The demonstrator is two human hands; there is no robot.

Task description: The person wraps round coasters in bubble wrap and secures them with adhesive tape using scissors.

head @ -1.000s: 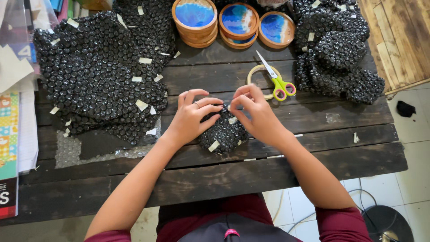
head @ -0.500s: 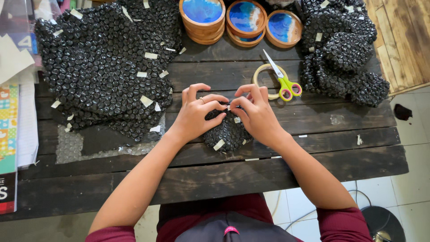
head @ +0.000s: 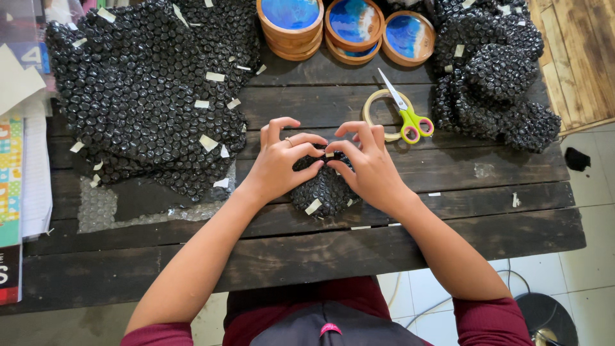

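Both my hands press on a small round bundle wrapped in black bubble wrap (head: 323, 191) at the middle of the dark wooden table (head: 410, 224). My left hand (head: 282, 163) grips the bundle's left side, and a ring shows on one finger. My right hand (head: 365, 163) holds its right side, thumb and fingers pinching a small strip of tape at the top. Another tape strip sticks to the bundle's lower front.
A large heap of black bubble wrap with tape pieces (head: 147, 96) lies at the left. More wrapped bundles (head: 496, 77) sit at the right. Three round wooden coasters with blue resin (head: 349, 25) stand at the back. Scissors (head: 407, 112) lie across a tape roll (head: 375, 115). Books (head: 19, 179) sit at the far left.
The view has shifted slightly. My hands have stayed on the bundle, and the fingers have closed in over its top.
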